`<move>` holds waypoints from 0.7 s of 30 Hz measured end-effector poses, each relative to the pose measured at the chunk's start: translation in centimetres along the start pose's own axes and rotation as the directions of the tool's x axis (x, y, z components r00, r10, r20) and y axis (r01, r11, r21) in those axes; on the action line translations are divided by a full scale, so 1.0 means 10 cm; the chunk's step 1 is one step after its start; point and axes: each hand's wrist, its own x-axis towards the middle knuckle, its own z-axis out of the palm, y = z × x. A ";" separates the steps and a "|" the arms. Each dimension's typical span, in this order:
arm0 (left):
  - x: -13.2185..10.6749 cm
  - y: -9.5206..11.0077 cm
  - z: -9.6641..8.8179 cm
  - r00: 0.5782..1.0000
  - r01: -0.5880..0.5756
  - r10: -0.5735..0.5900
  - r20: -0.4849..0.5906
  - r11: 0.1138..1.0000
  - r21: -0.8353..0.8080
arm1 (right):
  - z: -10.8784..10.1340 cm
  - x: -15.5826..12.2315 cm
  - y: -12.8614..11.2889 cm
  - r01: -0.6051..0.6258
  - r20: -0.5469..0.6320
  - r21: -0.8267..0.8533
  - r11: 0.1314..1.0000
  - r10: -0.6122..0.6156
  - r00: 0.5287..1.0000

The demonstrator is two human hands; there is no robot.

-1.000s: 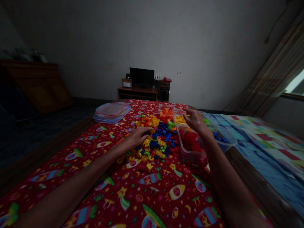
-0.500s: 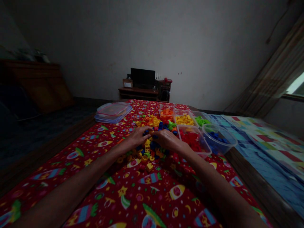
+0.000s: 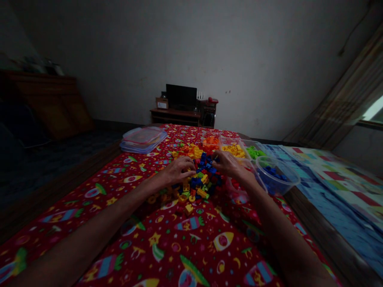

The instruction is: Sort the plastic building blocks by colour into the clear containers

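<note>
A mixed pile of plastic building blocks (image 3: 201,181) in yellow, blue, red and green lies on the red patterned tablecloth (image 3: 167,249). My left hand (image 3: 178,170) rests over the pile's left side, thumb and fingers apart, with no block visible in it. At the right edge, my right hand (image 3: 228,163) has its fingers bent together at the blocks; what they hold, if anything, cannot be made out. A clear tub with red blocks (image 3: 235,184) is partly covered by my right wrist.
Clear tubs stand on the right, holding orange blocks (image 3: 211,141), yellow blocks (image 3: 233,150), green blocks (image 3: 254,152) and blue blocks (image 3: 273,173). Stacked lids (image 3: 143,140) lie at the back left. A bed (image 3: 326,179) adjoins the table's right side.
My right hand has moved right and slightly away from me, apart from my left hand, uncovering blue and yellow blocks. My left hand has shifted slightly right.
</note>
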 end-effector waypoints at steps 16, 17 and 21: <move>0.08 0.04 -0.05 0.973 0.206 -0.221 -0.066 0.961 -0.186 | 0.00 -0.04 -0.17 0.280 0.170 0.199 0.939 -0.315 0.934; 0.09 0.05 -0.05 0.969 0.221 -0.238 -0.061 0.953 -0.207 | 0.02 -0.04 -0.18 0.309 0.171 0.223 0.925 -0.349 0.921; 0.08 0.09 -0.03 0.971 0.218 -0.236 -0.037 0.939 -0.264 | 0.08 -0.04 -0.24 0.349 0.130 0.211 0.913 -0.380 0.916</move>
